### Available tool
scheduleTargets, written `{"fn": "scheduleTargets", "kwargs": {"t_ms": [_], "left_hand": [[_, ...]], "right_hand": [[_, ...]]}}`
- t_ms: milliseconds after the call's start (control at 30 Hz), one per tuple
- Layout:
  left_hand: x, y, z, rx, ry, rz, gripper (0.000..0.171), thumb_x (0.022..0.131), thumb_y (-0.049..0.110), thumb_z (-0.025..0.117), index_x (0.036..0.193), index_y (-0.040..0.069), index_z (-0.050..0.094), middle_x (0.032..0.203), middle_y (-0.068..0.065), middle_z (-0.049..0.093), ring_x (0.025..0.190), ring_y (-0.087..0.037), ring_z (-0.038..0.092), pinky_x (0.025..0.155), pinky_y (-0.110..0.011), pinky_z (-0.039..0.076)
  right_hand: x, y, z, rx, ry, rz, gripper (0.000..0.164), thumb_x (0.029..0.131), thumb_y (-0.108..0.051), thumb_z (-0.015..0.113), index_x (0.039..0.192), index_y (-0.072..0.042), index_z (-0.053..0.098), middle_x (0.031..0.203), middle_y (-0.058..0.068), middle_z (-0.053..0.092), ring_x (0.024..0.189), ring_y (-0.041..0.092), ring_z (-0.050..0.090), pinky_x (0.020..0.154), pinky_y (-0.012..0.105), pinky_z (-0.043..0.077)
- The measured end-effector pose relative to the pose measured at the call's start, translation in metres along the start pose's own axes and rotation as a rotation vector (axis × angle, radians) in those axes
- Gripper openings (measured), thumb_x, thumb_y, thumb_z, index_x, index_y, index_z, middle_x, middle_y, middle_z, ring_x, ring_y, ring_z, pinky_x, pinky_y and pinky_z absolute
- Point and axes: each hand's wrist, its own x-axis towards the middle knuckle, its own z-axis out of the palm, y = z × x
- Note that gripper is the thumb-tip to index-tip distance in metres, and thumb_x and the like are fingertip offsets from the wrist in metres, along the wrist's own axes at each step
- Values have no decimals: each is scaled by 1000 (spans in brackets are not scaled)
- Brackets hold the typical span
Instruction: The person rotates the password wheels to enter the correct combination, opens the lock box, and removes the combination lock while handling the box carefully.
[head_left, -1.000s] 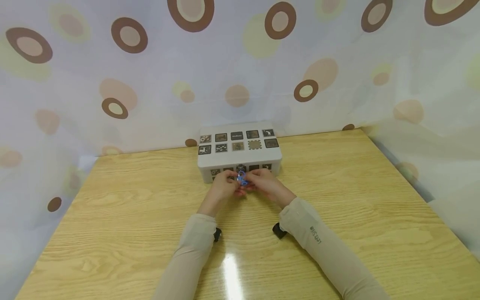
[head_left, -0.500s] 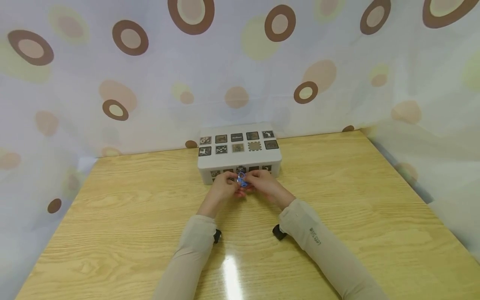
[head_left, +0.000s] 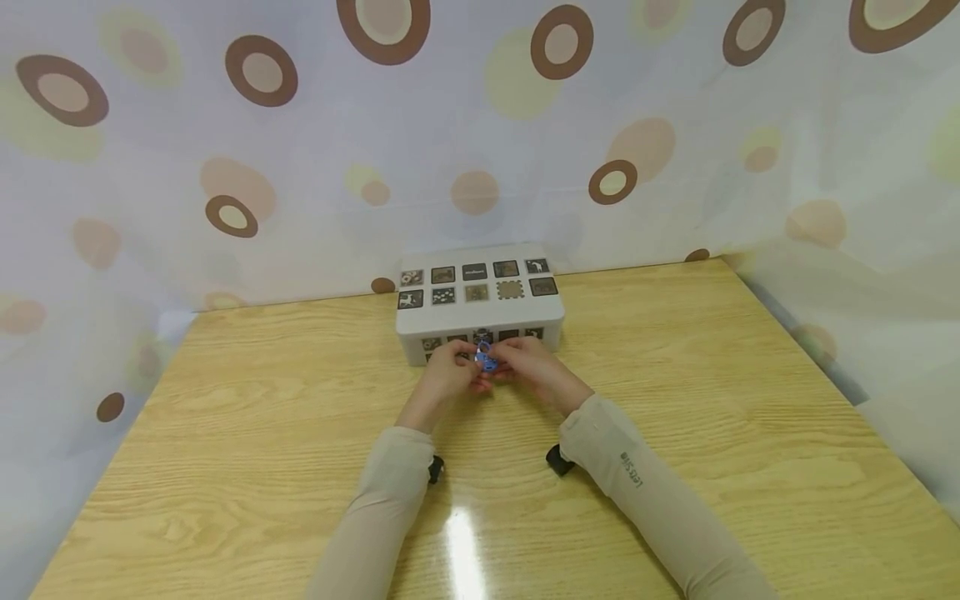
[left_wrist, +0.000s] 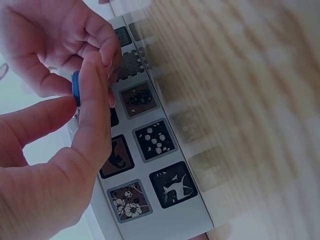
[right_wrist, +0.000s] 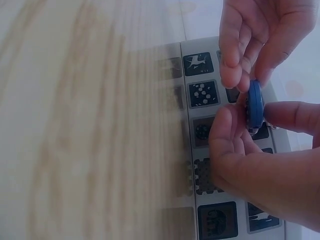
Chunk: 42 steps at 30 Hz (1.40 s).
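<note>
Little has moved since half a second ago: both hands keep their places, and the blue rounded lock-like piece with a loop at its top (head_left: pixel 487 360) shows somewhat more of its face to the head camera. From my remote post, I see the person's left hand (head_left: pixel 444 373) pinching that piece between thumb and bent fingers from the left, while the right hand (head_left: pixel 531 367) pinches it from the right, so neither hand is nearer. What matters for placement is how the piece lies: between the fingertips, in front of the middle of the white rectangular box with dark picture squares (head_left: pixel 465 318), its loop pointing up at the small dark metal-looking clasp (head_left: pixel 482 336). Both wrist views give me its thin edge, the long side running roughly along the box's front. Whether loop and clasp touch I cannot tell. Further out, beige sleeves (head_left: pixel 386 500) cover the forearms, with a black band (head_left: pixel 558 461) at the right wrist. Box and arms are over a yellowish wood-grain table (head_left: pixel 300 467), and behind hangs a white cloth printed with brown rings and pale circles (head_left: pixel 420 125).
</note>
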Motion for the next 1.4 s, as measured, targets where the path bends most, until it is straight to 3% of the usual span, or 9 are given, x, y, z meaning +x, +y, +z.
{"fn": "scheduleTargets", "kwargs": {"t_ms": [300,600,867,1167,1400], "left_hand": [[-1,1,1,8,1,0,31,95,-10,48,126,-13,47,85,-23,63,75,-32,69,77,-41,59],[2,3,1,-11,-2,-1,34,94,-11,47,128,-13,45,94,-32,64,79,-35,69,75,-38,60],[2,2,0,-14,-6,0,33,95,-10,47,127,-13,45,93,-31,64,70,-26,68,73,-37,60],[2,1,0,3,-4,1,32,94,-10,48,127,-13,46,92,-31,64,77,-34,70,74,-38,60],[3,1,-1,5,-5,4,32,94,-10,49,126,-13,46,91,-31,65,68,-25,68,72,-37,60]], "right_hand": [[-3,1,0,13,-19,-19,32,97,-6,48,115,20,56,95,12,65,76,9,63,80,29,57],[-2,-1,0,16,-15,-31,32,98,-5,45,115,21,55,94,12,64,75,8,64,79,27,57],[-4,-1,2,26,-1,-27,32,97,-3,46,116,22,54,94,13,65,74,7,63,75,24,57],[-4,-1,3,13,-8,-28,33,97,-3,46,118,22,52,95,12,65,74,7,63,78,26,57],[-5,-3,4,11,-1,-18,33,97,-2,45,118,22,53,93,12,65,72,6,63,76,24,57]]}}
